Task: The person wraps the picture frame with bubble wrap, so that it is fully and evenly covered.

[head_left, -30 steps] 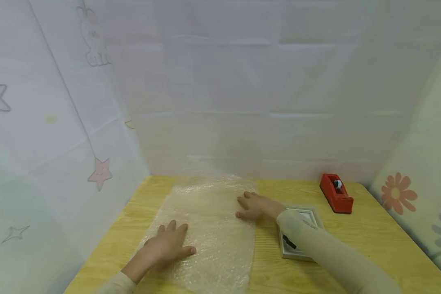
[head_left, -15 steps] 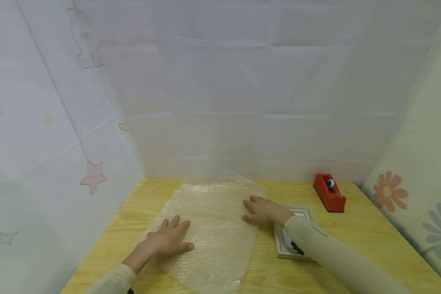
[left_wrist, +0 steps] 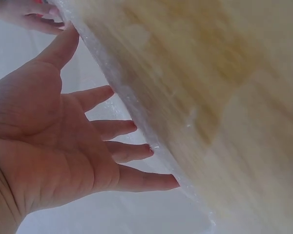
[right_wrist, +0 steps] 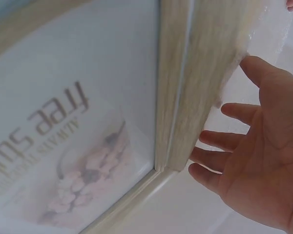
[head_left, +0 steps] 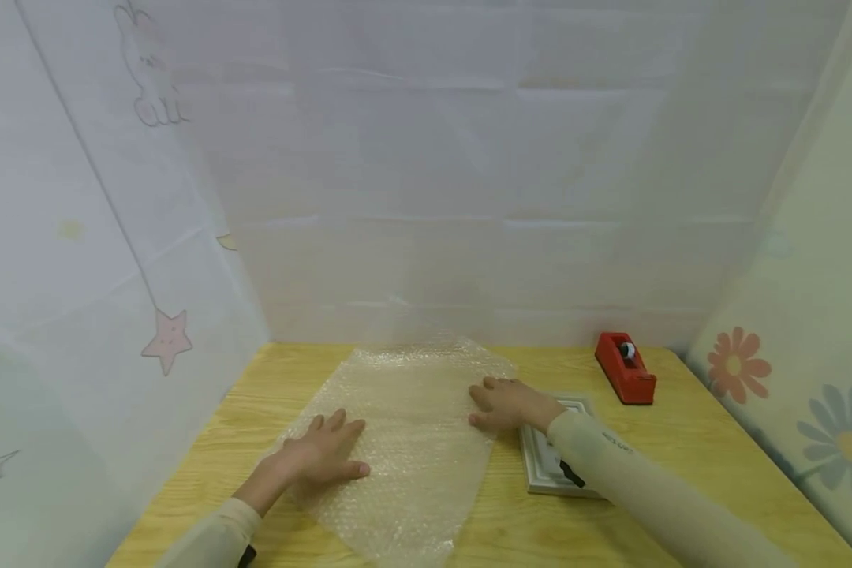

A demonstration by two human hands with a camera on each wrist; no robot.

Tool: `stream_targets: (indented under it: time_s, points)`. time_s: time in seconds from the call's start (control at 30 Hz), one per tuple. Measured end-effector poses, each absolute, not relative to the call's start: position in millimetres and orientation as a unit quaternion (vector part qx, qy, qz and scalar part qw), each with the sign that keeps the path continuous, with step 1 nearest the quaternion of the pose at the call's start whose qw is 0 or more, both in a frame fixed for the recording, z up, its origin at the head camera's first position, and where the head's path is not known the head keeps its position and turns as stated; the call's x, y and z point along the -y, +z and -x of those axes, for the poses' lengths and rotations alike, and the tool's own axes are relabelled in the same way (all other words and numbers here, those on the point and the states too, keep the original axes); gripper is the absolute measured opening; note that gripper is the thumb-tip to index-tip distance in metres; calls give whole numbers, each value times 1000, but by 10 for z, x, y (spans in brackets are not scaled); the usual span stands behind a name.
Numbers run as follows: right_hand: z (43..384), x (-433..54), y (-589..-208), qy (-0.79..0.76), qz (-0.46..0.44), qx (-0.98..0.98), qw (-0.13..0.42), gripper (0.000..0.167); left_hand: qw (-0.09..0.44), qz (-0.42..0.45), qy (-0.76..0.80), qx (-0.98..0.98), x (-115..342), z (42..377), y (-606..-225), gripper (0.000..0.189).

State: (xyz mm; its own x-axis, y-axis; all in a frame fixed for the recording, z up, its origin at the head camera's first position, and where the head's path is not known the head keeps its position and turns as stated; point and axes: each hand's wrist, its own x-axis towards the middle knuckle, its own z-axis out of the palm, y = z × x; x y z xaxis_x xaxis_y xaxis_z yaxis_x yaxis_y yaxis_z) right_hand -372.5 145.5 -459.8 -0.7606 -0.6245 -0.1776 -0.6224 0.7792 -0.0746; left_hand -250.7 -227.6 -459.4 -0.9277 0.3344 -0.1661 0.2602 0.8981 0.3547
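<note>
A clear sheet of bubble wrap (head_left: 412, 457) lies on the wooden table, turned slightly askew. My left hand (head_left: 323, 454) rests on its left side with the fingers spread; in the left wrist view the fingertips (left_wrist: 149, 151) meet the sheet. Over the right edge of the wrap lies my right hand (head_left: 504, 404), palm down with fingers apart. A picture frame (head_left: 539, 473) lies flat just right of the wrap, partly hidden beneath my right forearm. In the right wrist view, the picture frame (right_wrist: 168, 97) shows a pale border, lettering and pink flowers.
A red tape dispenser (head_left: 625, 369) with a roll in it stands at the back right of the table (head_left: 689, 457). Cloth-like walls with printed stars and flowers enclose the table at the back and both sides.
The bubble wrap has turned, its far end shifting right and its near end left. My right hand slid slightly right with its edge. Both hands stay flat. The head view has panned a little right.
</note>
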Motion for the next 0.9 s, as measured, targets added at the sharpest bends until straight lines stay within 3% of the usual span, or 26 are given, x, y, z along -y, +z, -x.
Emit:
stream_targets:
  time_s: [0.3, 0.5, 0.7, 0.9]
  points:
    - [3716, -1389, -4415, 16, 312, -947, 74, 65, 105, -160, 151, -970, 2302, 2564, -4544, 95]
    - [3677, -1468, -4284, -11, 320, -946, 58, 65, 23, -180, 155, -971, 2349, 2694, -4573, 97]
    - [3639, -1619, -4180, -58, 326, -943, 47, 62, 15, -146, 159, -976, 1973, 2723, -4257, 85]
    - [3663, -1729, -4123, -70, 351, -934, 1, 57, -3, -179, 135, -975, 1569, 2899, -4162, 67]
